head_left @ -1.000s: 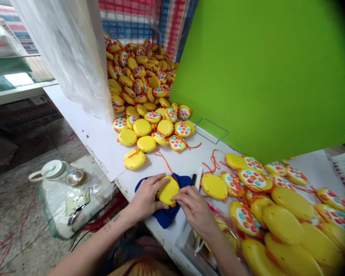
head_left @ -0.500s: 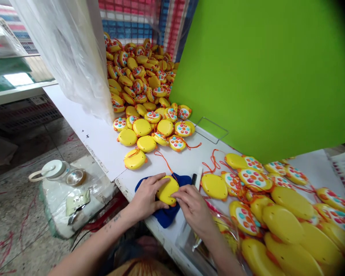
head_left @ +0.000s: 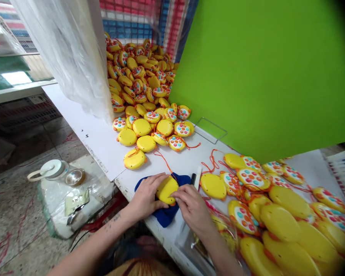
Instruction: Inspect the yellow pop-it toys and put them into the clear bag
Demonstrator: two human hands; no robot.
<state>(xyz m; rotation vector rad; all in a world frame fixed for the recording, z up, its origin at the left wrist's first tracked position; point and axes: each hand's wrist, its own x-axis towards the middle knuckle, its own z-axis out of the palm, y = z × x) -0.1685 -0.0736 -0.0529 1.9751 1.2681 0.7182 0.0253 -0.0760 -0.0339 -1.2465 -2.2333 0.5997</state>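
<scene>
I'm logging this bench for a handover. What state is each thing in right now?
yellow toy: plain back up, on the blue cloth, held at both edges.
left hand: clasping the toy's left edge.
right hand: fingertips on the toy's right edge.
blue cloth: spread flat under the toy.
marker: lying flat beside the cloth.
far heap of toys: piled loose, faces mixed.
near toys: overlapping, orange cords tangled.

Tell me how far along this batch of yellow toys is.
Possibly done: the heap of toys at the far end, though which pile is finished cannot be told. In hand: one yellow toy, plain back up on the blue cloth, gripped by the left hand and right hand. Possibly left: the pile at the right, with orange cords tangled at its edge.
</scene>
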